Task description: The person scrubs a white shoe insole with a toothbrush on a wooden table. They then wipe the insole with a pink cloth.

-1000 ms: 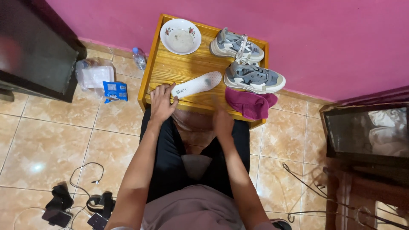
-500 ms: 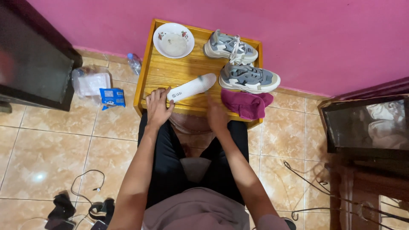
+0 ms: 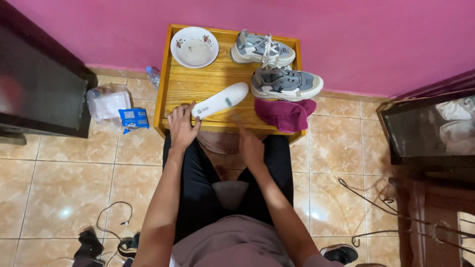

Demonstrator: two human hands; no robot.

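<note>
White insole (image 3: 220, 100) on wooden table (image 3: 198, 84), heel end touching flat, spread-open left hand (image 3: 182, 126), right hand (image 3: 250, 147) blurred, grip unclear.

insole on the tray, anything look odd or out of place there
The white insole lies loose and slanted on the wooden tray, out of both grey sneakers, its heel end by the left hand. A magenta cloth hangs over the tray's front edge.

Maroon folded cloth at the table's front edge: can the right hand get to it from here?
Probably yes: the right hand hovers just left of the maroon folded cloth, with nothing between them.
</note>
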